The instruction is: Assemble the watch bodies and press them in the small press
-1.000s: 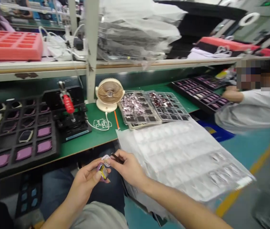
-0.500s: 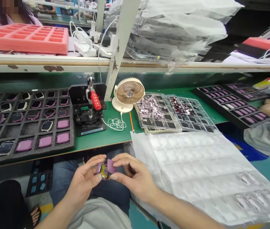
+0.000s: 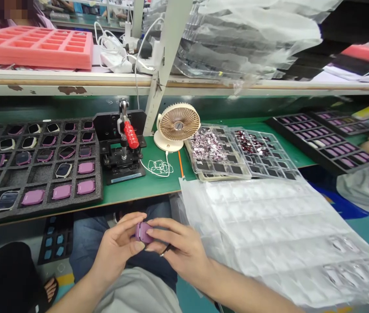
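Head view: left hand (image 3: 117,248) and right hand (image 3: 179,250) both pinch a purple watch case (image 3: 143,232) above the lap; right fingers also clasp dark tweezers (image 3: 166,249); foam tray (image 3: 37,169) lies beyond.

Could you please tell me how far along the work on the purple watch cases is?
Looks done: rows of watch bodies sit in the black foam tray, several purple side up. In hand: left hand and right hand pinch one purple case over the lap. Left: a few tray pockets stand empty, so more probably follow.
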`<action>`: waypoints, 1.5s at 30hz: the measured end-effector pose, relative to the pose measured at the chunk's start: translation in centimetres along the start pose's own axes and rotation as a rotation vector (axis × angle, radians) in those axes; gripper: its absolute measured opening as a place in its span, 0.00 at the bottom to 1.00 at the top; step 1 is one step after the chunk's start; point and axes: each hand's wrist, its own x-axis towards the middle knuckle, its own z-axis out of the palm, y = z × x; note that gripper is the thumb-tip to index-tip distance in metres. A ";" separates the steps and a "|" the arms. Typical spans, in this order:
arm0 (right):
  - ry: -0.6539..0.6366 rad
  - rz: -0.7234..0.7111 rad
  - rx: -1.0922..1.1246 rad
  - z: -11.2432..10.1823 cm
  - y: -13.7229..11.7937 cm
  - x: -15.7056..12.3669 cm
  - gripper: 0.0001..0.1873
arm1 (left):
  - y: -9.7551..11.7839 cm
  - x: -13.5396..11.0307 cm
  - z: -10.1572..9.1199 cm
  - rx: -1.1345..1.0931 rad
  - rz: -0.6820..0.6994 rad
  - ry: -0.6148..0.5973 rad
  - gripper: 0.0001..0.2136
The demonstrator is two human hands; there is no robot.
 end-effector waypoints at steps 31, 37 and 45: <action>-0.350 -0.030 -0.260 0.1 0.2 1.4 0.09 | -1.4 -0.5 -0.3 0.016 0.090 0.167 0.09; -0.374 0.500 0.241 0.5 0.4 2.8 0.23 | -0.3 0.1 -0.3 0.300 0.135 0.150 0.18; -0.503 1.149 1.021 0.1 0.5 3.8 0.29 | 2.5 1.0 -1.3 0.991 0.808 -0.117 0.19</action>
